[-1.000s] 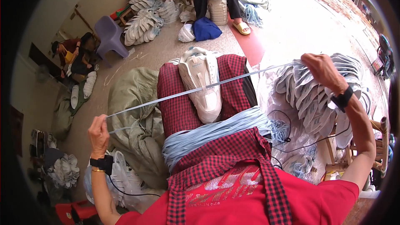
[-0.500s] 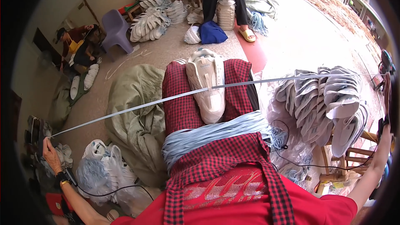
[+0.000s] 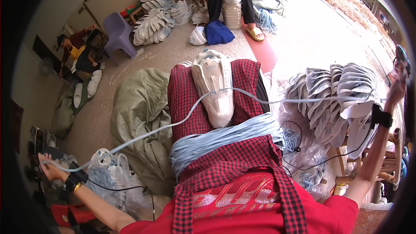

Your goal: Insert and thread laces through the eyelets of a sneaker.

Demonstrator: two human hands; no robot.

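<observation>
A white sneaker (image 3: 218, 109) lies across my lap, toe toward me. A pale blue shoelace (image 3: 149, 132) runs through the front of its lacing, one length going out to each side in slack curves. Far out at the left, my left hand (image 3: 53, 170) is closed on one length of the lace, whose end curls over the fingers. My right hand (image 3: 396, 87), raised at the far right and partly blurred, holds the other length. A thick bundle of light blue laces (image 3: 225, 135) rests over my lap on a red-and-black checked apron (image 3: 229, 164).
Stacked grey-white shoe uppers (image 3: 342, 89) sit on a wooden stool (image 3: 385, 175) at my right. An olive sack (image 3: 141, 117) and bagged white shoes (image 3: 108, 175) are on the left. Two other people work beyond, near a purple chair (image 3: 118, 34). Thin black cables trail at both sides.
The lace has gone from a taut line to loose curves. My left hand has moved down and nearer; my right wrist has come slightly inward. The sneaker stays in place.
</observation>
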